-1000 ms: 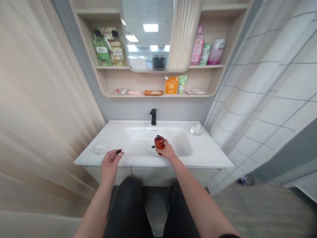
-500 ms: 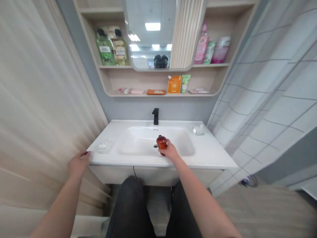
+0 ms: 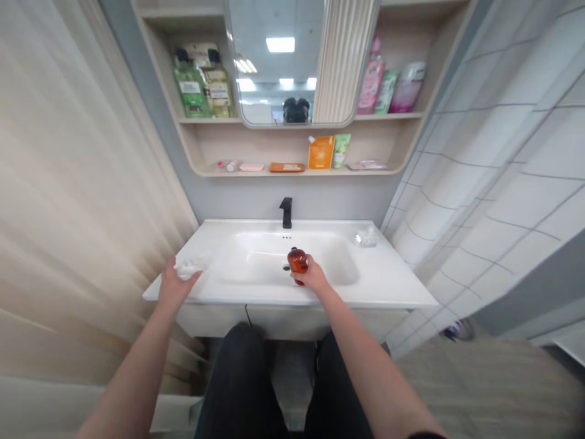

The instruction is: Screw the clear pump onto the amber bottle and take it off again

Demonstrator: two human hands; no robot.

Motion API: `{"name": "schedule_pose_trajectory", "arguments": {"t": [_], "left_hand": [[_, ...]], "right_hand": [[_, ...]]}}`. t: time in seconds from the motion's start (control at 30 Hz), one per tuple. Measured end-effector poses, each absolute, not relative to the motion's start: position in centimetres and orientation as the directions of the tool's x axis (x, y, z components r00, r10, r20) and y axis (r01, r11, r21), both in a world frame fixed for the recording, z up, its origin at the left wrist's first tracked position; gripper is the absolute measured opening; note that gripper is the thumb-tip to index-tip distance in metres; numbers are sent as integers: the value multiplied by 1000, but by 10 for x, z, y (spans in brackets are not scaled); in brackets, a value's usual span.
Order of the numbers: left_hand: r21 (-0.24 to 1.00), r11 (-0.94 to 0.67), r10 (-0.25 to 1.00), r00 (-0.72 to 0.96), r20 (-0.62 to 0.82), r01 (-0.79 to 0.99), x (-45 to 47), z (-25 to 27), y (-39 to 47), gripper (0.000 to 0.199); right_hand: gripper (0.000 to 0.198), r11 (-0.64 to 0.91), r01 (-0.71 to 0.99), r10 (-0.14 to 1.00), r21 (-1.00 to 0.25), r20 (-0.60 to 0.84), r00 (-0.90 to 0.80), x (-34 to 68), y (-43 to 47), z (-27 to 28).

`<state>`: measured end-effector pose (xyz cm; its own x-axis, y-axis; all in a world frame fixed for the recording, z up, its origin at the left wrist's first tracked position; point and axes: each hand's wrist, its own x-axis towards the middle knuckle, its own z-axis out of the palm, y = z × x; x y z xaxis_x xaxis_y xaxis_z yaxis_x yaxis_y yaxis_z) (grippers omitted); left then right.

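Note:
My right hand (image 3: 311,275) is closed around a brown, amber-coloured bottle (image 3: 298,261), held over the near side of the white sink (image 3: 256,274). The bottle tilts slightly, its narrow neck pointing up and away. On the left of the counter, my left hand (image 3: 176,286) has thumb and fingers spread around the near side of a clear container (image 3: 191,266) with white contents. Whether the fingers touch the container is hard to tell.
A black faucet (image 3: 286,213) stands behind the sink. Another clear container (image 3: 367,236) sits at the counter's right. Above, a shelf (image 3: 256,174) holds an orange pouch (image 3: 321,152) and other toiletries. A curtain (image 3: 91,201) hangs at left, beside the counter.
My left hand has moved right and up from the counter's left edge to the clear container, its fingers spreading. The small dark item at its fingertips no longer shows. My right hand still holds the bottle.

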<state>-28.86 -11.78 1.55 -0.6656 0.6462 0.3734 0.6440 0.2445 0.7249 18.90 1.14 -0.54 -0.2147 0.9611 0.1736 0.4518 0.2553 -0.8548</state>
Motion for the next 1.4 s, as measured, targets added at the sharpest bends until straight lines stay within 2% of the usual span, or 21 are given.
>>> {"name": "schedule_pose_trajectory", "arguments": {"t": [0.07, 0.2, 0.27, 0.37, 0.5, 0.67, 0.73, 0.83, 0.97, 1.1, 1.4], "left_hand": [[710, 304, 649, -684, 334, 636, -280, 16, -110, 91], [665, 419, 649, -716, 258, 618, -274, 17, -105, 82], [653, 438, 641, -724, 256, 618, -270, 18, -105, 85], [699, 337, 660, -688, 302, 631, -253, 21, -98, 88], [783, 111, 720, -592, 361, 612, -209, 21, -74, 78], [808, -63, 823, -428, 374, 586, -141, 12, -29, 83], [805, -95, 847, -377, 374, 586, -116, 10, -16, 78], [783, -75, 877, -332, 346, 618, -85, 10, -4, 68], [762, -69, 887, -311, 342, 644, -60, 8, 3, 68], [709, -105, 863, -290, 413, 697, -53, 1, 7, 68], [496, -238, 801, -120, 587, 835, -51, -1, 3, 62]], "right_hand": [[66, 254, 459, 963, -851, 179, -201, 189, 12, -7], [70, 257, 486, 965, -835, 193, -178, 188, 12, -7], [70, 234, 481, 970, -845, 174, -167, 188, 12, -6], [71, 216, 473, 975, -854, 164, -148, 188, 14, -6], [71, 190, 550, 982, -813, 166, -94, 188, 20, -10], [70, 166, 623, 986, -764, 147, -82, 188, 24, -14], [70, 172, 630, 985, -758, 151, -87, 188, 24, -14], [73, 179, 616, 984, -767, 146, -104, 188, 24, -15], [81, 254, 570, 965, -782, 166, -203, 188, 24, -15], [77, 309, 552, 946, -774, 190, -263, 187, 24, -14], [81, 340, 570, 932, -748, 187, -311, 185, 22, -13]]}}
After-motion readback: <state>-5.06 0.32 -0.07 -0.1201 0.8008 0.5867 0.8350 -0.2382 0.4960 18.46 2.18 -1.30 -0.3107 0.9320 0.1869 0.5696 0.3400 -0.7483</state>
